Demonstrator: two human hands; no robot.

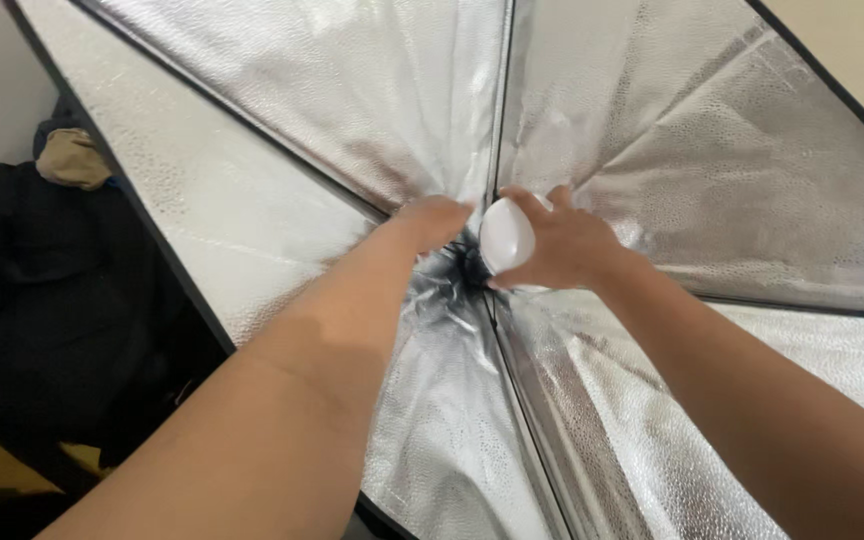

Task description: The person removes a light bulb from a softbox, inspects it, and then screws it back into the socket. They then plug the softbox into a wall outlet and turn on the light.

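Head view, looking into the silver inside of a softbox [282, 215], its shiny crinkled panels split by thin black ribs that run down to a dark centre hub [460, 268]

Right hand [562, 245]: fingers curled round a white light bulb [505, 235], thumb below and fingers over the top. The bulb sits right at the hub, just right of the central rib, rounded end facing the camera. Its base is hidden behind the hand and hub, so cannot tell whether it is seated in a socket

Left hand [430, 222]: reaches in to the hub from the lower left, seen from the back with the fingers buried past the knuckles at the centre. Appears bunched up, but cannot tell whether it grips anything; it lies just beside the bulb, touching or nearly so

Outside the softbox, at left: dark clothing [47, 310] piled against a pale wall, with a tan cap-like item [72, 158] on top

Risks, as judgement: the grip on the bulb is fingertip only and the surface is smooth, so it could slip and drop onto the panels. Both hands crowd one small spot, so a bump from the left could tilt the bulb. Pressing on the hub might bend a rib or crease the foil
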